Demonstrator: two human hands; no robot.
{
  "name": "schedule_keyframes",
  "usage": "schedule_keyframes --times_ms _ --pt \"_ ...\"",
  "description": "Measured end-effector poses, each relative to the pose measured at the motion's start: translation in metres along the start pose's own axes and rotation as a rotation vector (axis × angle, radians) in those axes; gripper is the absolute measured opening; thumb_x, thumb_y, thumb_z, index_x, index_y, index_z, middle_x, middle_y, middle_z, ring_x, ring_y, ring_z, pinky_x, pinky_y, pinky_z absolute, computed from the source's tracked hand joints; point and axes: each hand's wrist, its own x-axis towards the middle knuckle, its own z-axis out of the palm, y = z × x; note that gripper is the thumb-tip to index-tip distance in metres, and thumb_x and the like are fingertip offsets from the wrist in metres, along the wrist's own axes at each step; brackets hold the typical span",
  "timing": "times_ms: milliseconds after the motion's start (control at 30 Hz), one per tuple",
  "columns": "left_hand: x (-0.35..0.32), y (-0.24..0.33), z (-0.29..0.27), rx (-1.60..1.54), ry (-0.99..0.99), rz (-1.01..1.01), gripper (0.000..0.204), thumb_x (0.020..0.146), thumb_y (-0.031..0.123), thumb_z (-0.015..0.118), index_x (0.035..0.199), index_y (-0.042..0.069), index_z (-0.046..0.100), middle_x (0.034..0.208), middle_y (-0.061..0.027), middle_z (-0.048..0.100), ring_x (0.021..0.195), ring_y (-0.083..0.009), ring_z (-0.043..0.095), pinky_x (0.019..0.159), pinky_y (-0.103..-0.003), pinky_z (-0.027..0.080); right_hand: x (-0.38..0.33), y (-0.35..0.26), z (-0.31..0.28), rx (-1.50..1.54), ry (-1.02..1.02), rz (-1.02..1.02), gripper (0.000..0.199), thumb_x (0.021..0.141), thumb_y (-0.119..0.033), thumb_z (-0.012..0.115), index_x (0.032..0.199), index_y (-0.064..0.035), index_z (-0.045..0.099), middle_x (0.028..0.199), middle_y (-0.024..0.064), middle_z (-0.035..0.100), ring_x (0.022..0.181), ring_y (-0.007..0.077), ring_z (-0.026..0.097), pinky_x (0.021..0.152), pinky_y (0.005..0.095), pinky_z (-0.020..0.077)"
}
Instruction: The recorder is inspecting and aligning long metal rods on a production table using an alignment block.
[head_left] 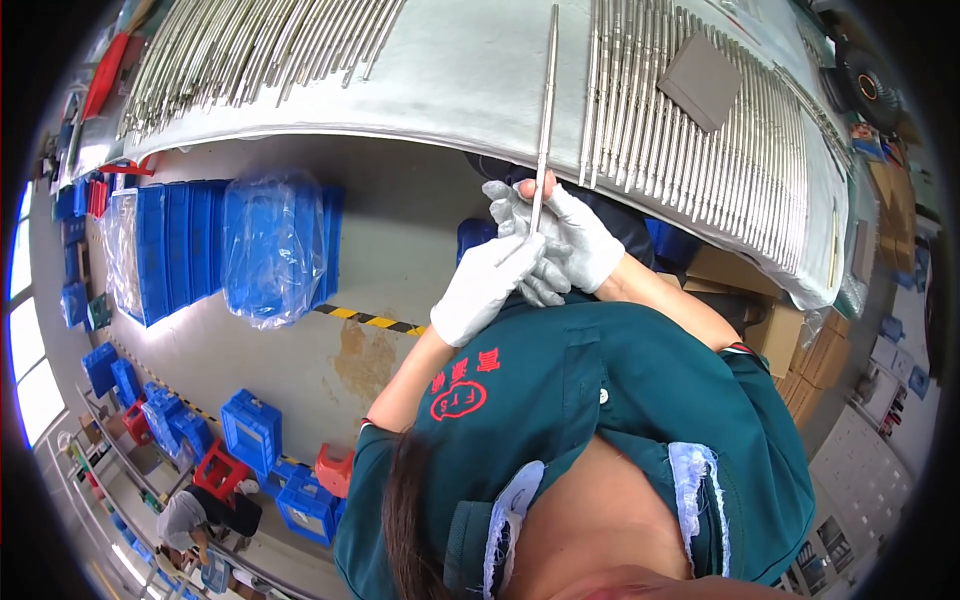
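Note:
A long, thin metal rod [548, 95] slants from the worktable down to my hands, its far part over the table. My left hand [482, 292], in a pale glove, pinches the rod close to its near end. Higher up, my right hand [578, 245] is closed around it, also gloved, with a bare thumb tip laid against the metal. Some right fingers curl behind the rod and are partly hidden. To the right of this rod lies a row of similar stepped rods [640, 110]. A flat grey-brown block [702, 82] rests on top of that row.
More thin rods [270, 45] lie side by side at the table's left. The pale table covering [455, 75] ends in a curved front edge. Blue crates [180, 250], some under clear plastic [275, 250], stand on the floor at left. Cardboard boxes [815, 370] are at right. Another person [190, 520] is far off, lower left.

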Motion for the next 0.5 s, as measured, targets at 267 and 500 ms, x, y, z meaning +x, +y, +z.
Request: schedule_keyframes --times_ms 267,500 --pt "-0.001 0.007 0.004 0.014 -0.021 -0.019 0.036 0.100 0.027 0.047 0.101 -0.008 0.057 0.084 -0.0197 0.067 0.067 -0.0234 0.066 0.062 -0.031 0.054 0.004 -0.001 -0.009 0.156 -0.210 0.020 0.029 0.096 -0.041 0.053 0.099 -0.0135 0.061 0.133 0.0092 0.051 0.111 0.0201 0.055 0.092 0.0369 0.0481" --pt "-0.001 0.004 0.001 0.009 -0.032 -0.014 0.036 0.100 0.026 0.047 0.100 -0.008 0.058 0.083 -0.0190 0.067 0.068 -0.0224 0.066 0.064 -0.031 0.054 0.000 -0.002 0.005 0.048 -0.043 0.008 0.032 0.091 -0.047 0.057 0.093 -0.0157 0.062 0.128 0.0040 0.051 0.099 0.0172 0.056 0.085 0.0345 0.0507"
